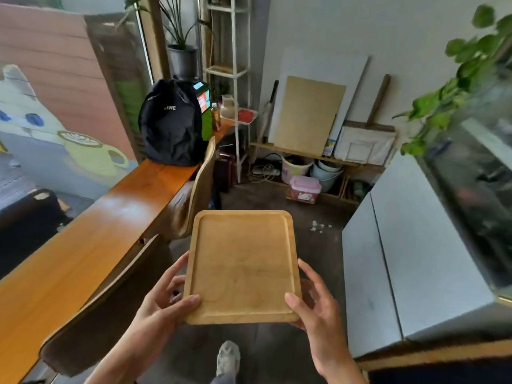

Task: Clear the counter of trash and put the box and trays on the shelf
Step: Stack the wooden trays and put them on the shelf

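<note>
A light wooden tray (pixel 242 261) with a raised rim hangs level over the floor in front of me, bare inside. My left hand (pixel 163 300) grips its near left corner, thumb on top. My right hand (pixel 313 297) grips the near right corner the same way. The long orange wooden counter (pixel 91 236) runs along the left. At its far end stands a white metal shelf (pixel 235 70), with a small tray (pixel 248 116) holding something red and a pale jug on one of its levels. A green box (pixel 206 112) sits on the counter behind a black backpack.
The black backpack (pixel 171 123) and a bottle (pixel 215 116) stand at the counter's far end. Two wooden chairs (pixel 194 195) line the counter. A grey cabinet (pixel 415 245) is on my right. Boards, buckets and a pink-lidded container (pixel 304 189) fill the far corner.
</note>
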